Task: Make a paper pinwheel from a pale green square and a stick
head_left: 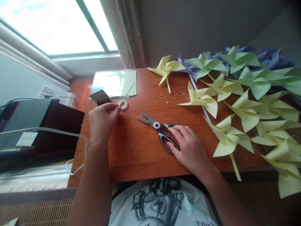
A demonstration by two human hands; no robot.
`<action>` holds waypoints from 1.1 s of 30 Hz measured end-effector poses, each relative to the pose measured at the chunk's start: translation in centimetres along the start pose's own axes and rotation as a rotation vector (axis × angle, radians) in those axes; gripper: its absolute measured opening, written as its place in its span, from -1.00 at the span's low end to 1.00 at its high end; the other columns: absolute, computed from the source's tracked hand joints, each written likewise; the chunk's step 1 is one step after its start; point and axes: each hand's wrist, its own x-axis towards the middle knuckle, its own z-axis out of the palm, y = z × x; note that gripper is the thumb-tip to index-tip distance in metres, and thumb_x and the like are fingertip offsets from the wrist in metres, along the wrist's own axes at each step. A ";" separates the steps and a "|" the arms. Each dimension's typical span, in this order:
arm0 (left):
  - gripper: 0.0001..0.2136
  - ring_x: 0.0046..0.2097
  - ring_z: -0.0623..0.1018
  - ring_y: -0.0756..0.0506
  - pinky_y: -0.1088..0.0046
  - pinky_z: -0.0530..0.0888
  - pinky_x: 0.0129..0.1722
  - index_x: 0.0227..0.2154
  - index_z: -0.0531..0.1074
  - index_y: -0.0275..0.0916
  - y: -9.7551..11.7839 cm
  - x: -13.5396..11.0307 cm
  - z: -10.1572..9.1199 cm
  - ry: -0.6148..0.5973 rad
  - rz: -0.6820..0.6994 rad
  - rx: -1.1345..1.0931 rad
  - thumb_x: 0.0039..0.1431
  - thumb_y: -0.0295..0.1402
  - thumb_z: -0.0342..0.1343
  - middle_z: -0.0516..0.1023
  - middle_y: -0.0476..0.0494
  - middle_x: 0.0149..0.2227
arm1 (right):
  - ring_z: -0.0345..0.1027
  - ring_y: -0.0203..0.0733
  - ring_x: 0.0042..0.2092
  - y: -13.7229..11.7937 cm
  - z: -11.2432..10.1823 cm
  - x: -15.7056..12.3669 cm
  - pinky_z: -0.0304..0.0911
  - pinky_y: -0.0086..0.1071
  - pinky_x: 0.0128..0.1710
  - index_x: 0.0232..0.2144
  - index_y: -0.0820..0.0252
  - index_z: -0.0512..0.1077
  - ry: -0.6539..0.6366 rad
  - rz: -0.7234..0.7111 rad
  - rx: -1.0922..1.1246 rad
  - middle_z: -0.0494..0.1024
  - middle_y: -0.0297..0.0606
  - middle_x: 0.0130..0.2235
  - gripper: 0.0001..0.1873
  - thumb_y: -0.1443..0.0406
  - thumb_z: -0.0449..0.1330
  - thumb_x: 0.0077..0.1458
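Observation:
My left hand (102, 121) pinches the lower end of a thin pale stick (126, 94), which slants up and to the right above the wooden table (131, 153). Just under the stick lies a small white tape ring (124, 104). My right hand (188, 147) rests on the black handles of a pair of scissors (156, 126) lying flat on the table, blades slightly apart and pointing left. Its fingers curl over the handle loops.
Several yellow, green and blue paper pinwheels (244, 94) cover the table's right side. A shiny green sheet (114, 83) and a small dark card (100, 97) lie at the back left. Tiny scraps (168, 95) dot the middle. A dark cabinet (39, 125) with a white cable stands to the left.

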 end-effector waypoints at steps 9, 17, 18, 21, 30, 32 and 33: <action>-0.84 -0.45 0.46 0.03 0.58 0.37 -0.47 -0.26 0.64 -0.24 2.6 -5.1 1.1 -0.309 -0.110 -0.694 0.15 -0.28 0.31 0.58 -0.05 -0.45 | 0.37 0.13 0.08 -0.1 -0.2 -0.1 0.39 0.02 0.12 0.13 0.22 0.37 -0.003 0.012 -0.005 0.51 -0.02 0.06 -0.56 0.38 0.21 0.19; -0.84 -0.41 0.43 0.02 0.57 0.34 -0.45 -0.27 0.66 -0.25 5.7 -8.7 1.9 -0.645 -0.301 -1.040 0.13 -0.28 0.35 0.59 -0.12 -0.41 | 0.44 0.09 0.04 0.2 -1.5 0.1 0.39 0.02 0.08 0.06 0.15 0.43 0.083 0.053 0.150 0.56 -0.06 0.02 -0.67 0.34 0.22 0.24; -0.84 -0.40 0.45 0.01 0.56 0.36 -0.44 -0.28 0.66 -0.25 5.9 -8.9 1.9 -0.659 -0.305 -1.046 0.13 -0.28 0.36 0.60 -0.12 -0.40 | 0.46 0.06 0.00 0.0 -1.8 0.3 0.41 -0.02 0.05 0.01 0.13 0.46 0.122 0.079 0.212 0.58 -0.08 -0.01 -0.72 0.33 0.22 0.24; -0.84 -0.36 0.52 -0.02 0.54 0.41 -0.40 -0.27 0.66 -0.23 6.4 -9.4 1.9 -0.692 -0.292 -1.033 0.13 -0.28 0.36 0.63 -0.13 -0.38 | 0.52 -0.08 -0.11 -0.8 -2.5 1.4 0.47 -0.21 -0.11 -0.09 0.10 0.52 0.147 0.205 0.560 0.63 -0.19 -0.12 -0.82 0.27 0.24 0.26; -0.87 -0.33 0.56 -0.05 0.54 0.45 -0.37 -0.24 0.68 -0.19 6.6 -9.9 1.1 -0.689 -0.175 -0.945 0.18 -0.30 0.31 0.65 -0.09 -0.37 | 0.48 -0.28 -0.34 -2.1 -1.4 3.9 0.43 -0.43 -0.32 -0.29 0.10 0.56 0.265 0.340 1.168 0.59 -0.36 -0.39 -0.93 0.26 0.28 0.23; -0.86 -0.36 0.54 -0.04 0.54 0.44 -0.40 -0.24 0.67 -0.19 6.4 -9.9 1.0 -0.681 -0.167 -0.919 0.20 -0.28 0.29 0.64 -0.09 -0.40 | 0.48 -0.26 -0.33 -2.3 -1.5 3.9 0.44 -0.41 -0.30 -0.25 0.09 0.57 0.249 0.337 1.176 0.58 -0.35 -0.37 -0.93 0.27 0.27 0.22; -0.86 -0.37 0.54 -0.04 0.54 0.43 -0.41 -0.24 0.67 -0.19 6.2 -9.8 1.0 -0.678 -0.164 -0.914 0.21 -0.27 0.28 0.64 -0.08 -0.41 | 0.48 -0.26 -0.32 -2.4 -1.6 3.9 0.46 -0.40 -0.28 -0.23 0.09 0.57 0.234 0.338 1.175 0.58 -0.34 -0.36 -0.92 0.27 0.28 0.22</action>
